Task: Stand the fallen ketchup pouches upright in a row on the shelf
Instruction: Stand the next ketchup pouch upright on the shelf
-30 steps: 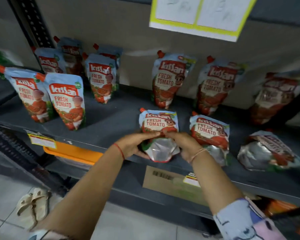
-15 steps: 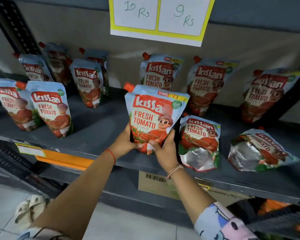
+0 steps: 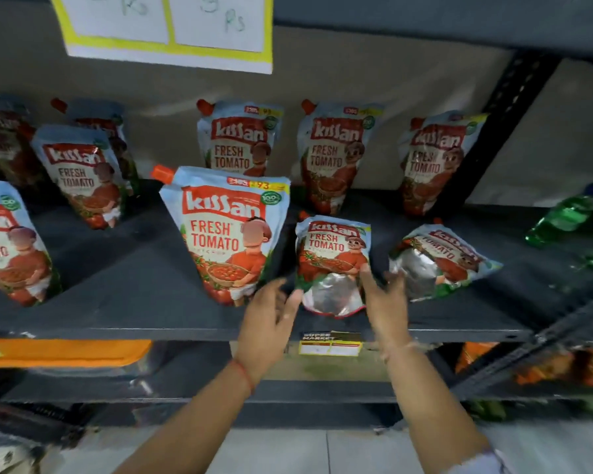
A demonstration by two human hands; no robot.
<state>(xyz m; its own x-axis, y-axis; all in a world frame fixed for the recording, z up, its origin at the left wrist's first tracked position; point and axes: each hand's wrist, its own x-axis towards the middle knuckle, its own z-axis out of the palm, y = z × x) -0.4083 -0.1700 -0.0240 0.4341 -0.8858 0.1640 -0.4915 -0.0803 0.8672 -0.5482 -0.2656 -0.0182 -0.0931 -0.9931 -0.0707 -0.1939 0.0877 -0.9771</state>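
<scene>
A ketchup pouch [image 3: 225, 230] with an orange cap stands upright near the front of the dark shelf [image 3: 144, 302]. To its right a fallen pouch [image 3: 332, 261] lies on its back, silver base toward me. My left hand [image 3: 271, 313] hovers open at that pouch's left edge, and my right hand [image 3: 384, 295] is open at its right edge, fingers spread. Neither hand grips anything. Another fallen pouch [image 3: 439, 258] lies further right. Three pouches stand at the back: one [image 3: 238, 142] behind the upright one, the others [image 3: 336, 152] [image 3: 439, 159] to the right.
Several more pouches stand at the left, among them one [image 3: 79, 172] and another [image 3: 9, 241]. Green bottles [image 3: 565, 217] lie at the far right. A perforated upright [image 3: 504, 107] crosses the back right. A price sign [image 3: 172, 29] hangs above. An orange item [image 3: 65, 352] sits on the lower shelf.
Both hands lifted the first fallen pouch, set it upright and let go. They have moved right, to either side of the neighbouring fallen pouch. The view has shifted right.
</scene>
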